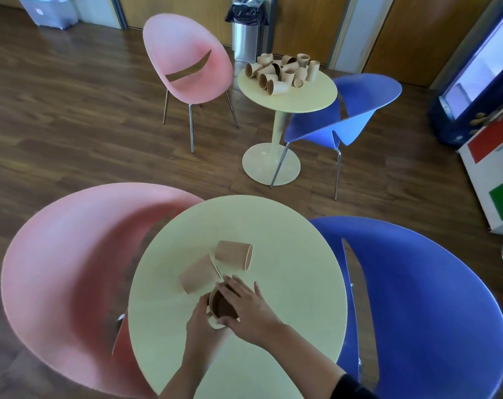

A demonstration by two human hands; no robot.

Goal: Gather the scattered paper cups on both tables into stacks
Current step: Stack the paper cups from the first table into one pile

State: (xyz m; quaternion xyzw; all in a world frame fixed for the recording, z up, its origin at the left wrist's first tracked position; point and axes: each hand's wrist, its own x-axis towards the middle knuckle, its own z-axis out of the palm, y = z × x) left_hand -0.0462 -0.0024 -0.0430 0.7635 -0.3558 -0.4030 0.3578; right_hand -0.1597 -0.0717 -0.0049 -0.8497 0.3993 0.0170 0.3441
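Now both hands are gripping one upright cup (222, 308) on the near table (287, 283): left hand (200, 321) curled around its side, right hand (246, 308) over the rim. Pressing straight down should be seating it squarely.

I am in a break lounge: round café tables (302, 93), moulded plastic chairs (184, 59), lined steel bin (246, 38) (wood-plank floor (72, 110) throughout).

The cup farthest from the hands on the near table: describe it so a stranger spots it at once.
Start at the near round table between the pink and blue chairs. Two loose cups lie on their sides there beyond the hands. It is the farther cup, mouth pointing right; its neighbour lies nearer the pink chair.
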